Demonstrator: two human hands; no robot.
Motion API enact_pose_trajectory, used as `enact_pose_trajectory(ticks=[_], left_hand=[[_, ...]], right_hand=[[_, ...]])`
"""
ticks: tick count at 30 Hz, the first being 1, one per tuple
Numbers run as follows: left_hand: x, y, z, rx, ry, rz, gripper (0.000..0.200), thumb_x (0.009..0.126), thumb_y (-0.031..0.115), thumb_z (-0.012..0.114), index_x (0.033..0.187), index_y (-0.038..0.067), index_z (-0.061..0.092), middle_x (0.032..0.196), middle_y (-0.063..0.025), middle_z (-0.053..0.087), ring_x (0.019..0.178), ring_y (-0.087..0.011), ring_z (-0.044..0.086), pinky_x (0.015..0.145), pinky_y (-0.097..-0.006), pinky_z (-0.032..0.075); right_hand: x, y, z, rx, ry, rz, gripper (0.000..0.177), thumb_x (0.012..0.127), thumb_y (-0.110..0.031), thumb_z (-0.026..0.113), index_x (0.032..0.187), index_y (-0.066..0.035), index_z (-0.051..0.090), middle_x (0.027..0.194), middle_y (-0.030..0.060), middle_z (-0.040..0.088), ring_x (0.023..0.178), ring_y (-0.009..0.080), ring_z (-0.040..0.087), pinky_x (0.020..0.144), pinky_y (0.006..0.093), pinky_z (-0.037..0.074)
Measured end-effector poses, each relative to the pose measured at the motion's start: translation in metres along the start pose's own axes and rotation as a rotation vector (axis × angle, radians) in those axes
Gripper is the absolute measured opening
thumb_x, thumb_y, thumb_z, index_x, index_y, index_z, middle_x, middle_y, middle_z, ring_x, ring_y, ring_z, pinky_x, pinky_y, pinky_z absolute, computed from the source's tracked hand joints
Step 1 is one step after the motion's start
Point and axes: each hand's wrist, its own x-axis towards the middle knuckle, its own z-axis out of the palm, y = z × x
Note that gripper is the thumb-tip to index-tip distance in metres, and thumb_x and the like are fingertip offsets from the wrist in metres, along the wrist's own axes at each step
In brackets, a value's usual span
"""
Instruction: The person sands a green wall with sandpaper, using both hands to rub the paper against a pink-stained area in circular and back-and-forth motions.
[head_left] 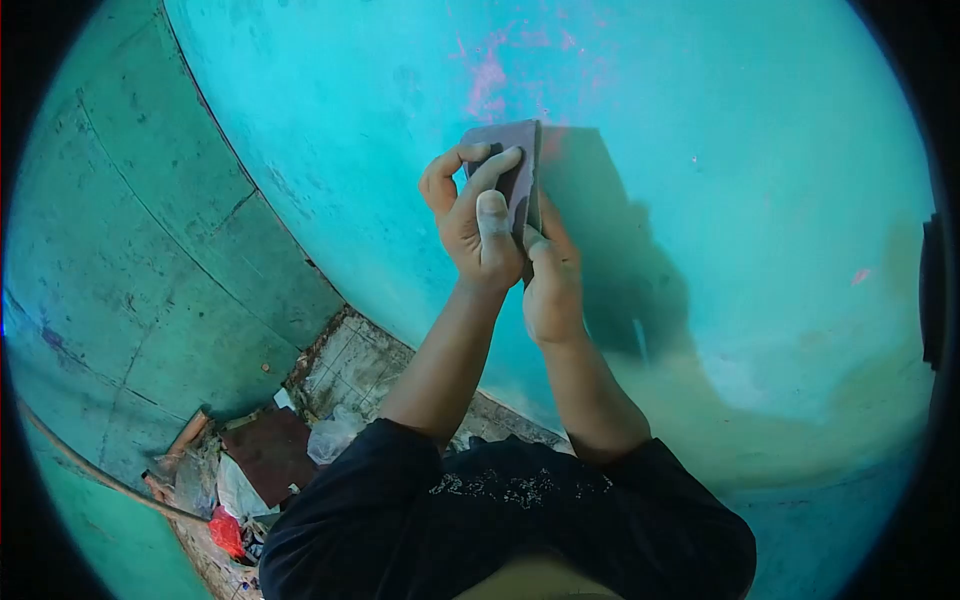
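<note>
A folded brown sheet [515,145], which looks like sandpaper, is held up in front of the turquoise wall [760,200]. My left hand [480,215] is at its left side, with curled fingertips pressing on its face and the dusty thumb pointing up. From the lower right, my right hand [553,275] grips the lower edge between thumb and fingers; part of those fingers is hidden behind the sheet. Pink marks [488,80] show on the wall just above the sheet. Both hands cast a shadow on the wall to the right.
At the lower left, a dark brown sheet [268,455], a clear plastic bag [335,434] and a red plastic bag [226,532] lie on the dirty tiled floor [352,362]. A green wall [150,230] stands at the left, with a cable [100,474] across its lower part.
</note>
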Motion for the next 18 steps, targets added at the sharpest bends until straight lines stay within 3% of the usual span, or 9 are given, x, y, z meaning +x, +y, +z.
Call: enact_pose_trajectory(ticks=[3, 4, 5, 8, 13, 15, 16, 18], left_hand=[[0.013, 0.002, 0.004, 0.053, -0.094, 0.167, 0.058, 0.1, 0.042, 0.038, 0.124, -0.004, 0.064, 0.13, -0.0204, 0.051, 0.124, -0.0364, 0.045, 0.109, -0.0483, 0.032], [0.01, -0.004, 0.007, 0.012, -0.125, 0.159, 0.063, 0.099, 0.044, 0.036, 0.134, -0.005, 0.057, 0.138, -0.0233, 0.048, 0.134, -0.0414, 0.04, 0.114, -0.0516, 0.025], [0.01, -0.006, 0.008, 0.01, -0.127, 0.159, 0.063, 0.099, 0.044, 0.036, 0.134, -0.005, 0.057, 0.138, -0.0233, 0.048, 0.134, -0.0414, 0.04, 0.114, -0.0516, 0.025], [0.012, -0.009, 0.009, 0.087, -0.248, 0.142, 0.071, 0.099, 0.048, 0.035, 0.149, -0.003, 0.038, 0.156, -0.0259, 0.03, 0.148, -0.0464, 0.018, 0.118, -0.058, 0.01], [0.002, -0.027, 0.006, 0.132, -0.319, 0.222, 0.077, 0.097, 0.055, 0.036, 0.15, 0.0, 0.036, 0.157, -0.0256, 0.029, 0.147, -0.0478, 0.02, 0.117, -0.0591, 0.009], [-0.006, -0.034, 0.003, 0.093, -0.416, 0.213, 0.08, 0.096, 0.058, 0.037, 0.15, 0.0, 0.037, 0.157, -0.0258, 0.029, 0.147, -0.0484, 0.02, 0.117, -0.0594, 0.009], [-0.009, -0.035, 0.002, 0.098, -0.439, 0.204, 0.079, 0.094, 0.055, 0.044, 0.15, 0.0, 0.036, 0.158, -0.0264, 0.027, 0.147, -0.0484, 0.02, 0.117, -0.0596, 0.01], [-0.008, -0.039, 0.006, 0.164, -0.441, 0.217, 0.079, 0.092, 0.053, 0.049, 0.15, 0.001, 0.036, 0.158, -0.0267, 0.027, 0.147, -0.0487, 0.019, 0.117, -0.0596, 0.009]], right_hand=[[0.015, -0.005, -0.003, -0.154, -0.012, -0.106, 0.049, 0.092, -0.007, 0.043, 0.139, 0.001, 0.053, 0.139, 0.0152, 0.051, 0.129, 0.0241, 0.048, 0.111, 0.0369, 0.033], [0.02, -0.01, -0.003, -0.203, -0.027, -0.155, 0.048, 0.091, -0.006, 0.043, 0.137, 0.002, 0.054, 0.137, 0.0154, 0.054, 0.128, 0.0231, 0.049, 0.11, 0.0365, 0.036], [0.024, -0.014, -0.003, -0.253, -0.042, -0.203, 0.047, 0.091, -0.004, 0.043, 0.135, 0.003, 0.056, 0.135, 0.0155, 0.057, 0.126, 0.022, 0.051, 0.108, 0.0361, 0.038], [0.033, -0.021, -0.007, -0.109, -0.024, -0.072, 0.047, 0.091, -0.002, 0.042, 0.135, 0.006, 0.054, 0.126, 0.0157, 0.063, 0.118, 0.0197, 0.057, 0.101, 0.0337, 0.045], [0.022, -0.013, -0.023, -0.244, 0.076, -0.192, 0.044, 0.09, 0.002, 0.045, 0.133, 0.008, 0.055, 0.117, 0.0184, 0.067, 0.102, 0.0183, 0.065, 0.089, 0.0289, 0.052], [0.017, -0.007, -0.034, -0.591, 0.144, -0.431, 0.043, 0.087, 0.002, 0.052, 0.13, 0.009, 0.058, 0.11, 0.0209, 0.069, 0.092, 0.0218, 0.069, 0.08, 0.0321, 0.056], [0.021, -0.01, -0.039, -0.633, 0.149, -0.539, 0.037, 0.084, 0.001, 0.058, 0.12, 0.008, 0.064, 0.102, 0.0214, 0.07, 0.082, 0.0238, 0.07, 0.07, 0.0353, 0.058], [0.023, -0.033, -0.047, -0.73, 0.112, -0.634, 0.033, 0.082, 0.001, 0.059, 0.113, 0.008, 0.066, 0.099, 0.0208, 0.07, 0.079, 0.0241, 0.07, 0.069, 0.0352, 0.058]])
